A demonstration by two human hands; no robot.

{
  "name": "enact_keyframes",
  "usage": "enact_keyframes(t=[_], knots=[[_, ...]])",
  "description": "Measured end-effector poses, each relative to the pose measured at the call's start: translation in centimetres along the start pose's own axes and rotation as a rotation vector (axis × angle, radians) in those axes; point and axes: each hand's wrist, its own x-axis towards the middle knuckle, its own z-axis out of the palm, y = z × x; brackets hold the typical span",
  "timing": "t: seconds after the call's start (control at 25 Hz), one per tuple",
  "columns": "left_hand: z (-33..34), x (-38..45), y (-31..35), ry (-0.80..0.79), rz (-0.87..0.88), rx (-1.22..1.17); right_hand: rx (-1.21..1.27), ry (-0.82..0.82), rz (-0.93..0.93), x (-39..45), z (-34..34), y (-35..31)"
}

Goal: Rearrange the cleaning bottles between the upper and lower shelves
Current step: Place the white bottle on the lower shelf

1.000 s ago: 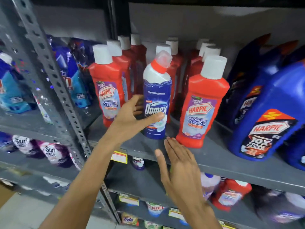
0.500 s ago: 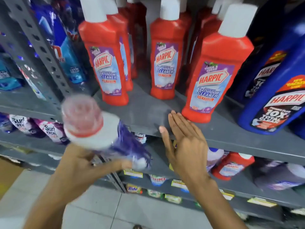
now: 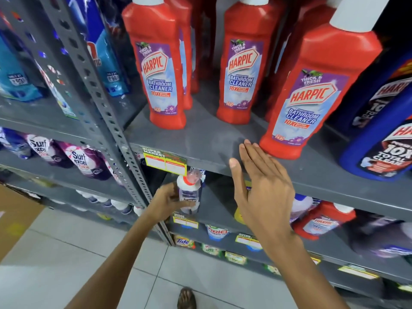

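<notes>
My left hand (image 3: 170, 200) grips a white and blue Domex bottle (image 3: 189, 194) with a clear pink cap, upright at the left front corner of the lower shelf (image 3: 214, 208). Whether its base touches the shelf I cannot tell. My right hand (image 3: 260, 188) hovers flat with its fingers apart and holds nothing, its fingertips at the front lip of the upper shelf (image 3: 200, 141). Red Harpic bathroom cleaner bottles (image 3: 161, 70) stand in rows on the upper shelf, one (image 3: 312, 92) just above my right fingertips.
Large blue Harpic bottles (image 3: 383, 139) fill the upper shelf's right end. A perforated grey upright (image 3: 104, 108) divides this bay from pouches of Surf Excel (image 3: 82, 159) at left. A red bottle (image 3: 321, 219) lies on the lower shelf. Tiled floor and my sandalled foot (image 3: 186, 298) are below.
My left hand took the Domex bottle off the upper shelf, swung it down and brought it upright to the lower shelf. My right hand stayed by the upper shelf's edge.
</notes>
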Motion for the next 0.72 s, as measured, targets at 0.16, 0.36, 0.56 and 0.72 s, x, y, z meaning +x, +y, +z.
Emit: enact_keyframes(t=[0.16, 0.36, 0.56, 0.72], knots=[[0.3, 3.0, -1.2, -0.055, -0.087, -0.028, -0.010, 0.005, 0.023, 0.0, 0.0, -0.1], [0.9, 3.3, -2.7, -0.072, -0.171, -0.088, -0.016, 0.009, 0.027, 0.0, 0.2, -0.2], [0.8, 3.7, -2.3, -0.147, -0.210, -0.184, -0.005, 0.026, 0.037, 0.0, 0.4, -0.2], [0.8, 3.5, -2.4, -0.157, -0.208, -0.214, 0.004, 0.034, 0.047, -0.1, 0.5, -0.3]])
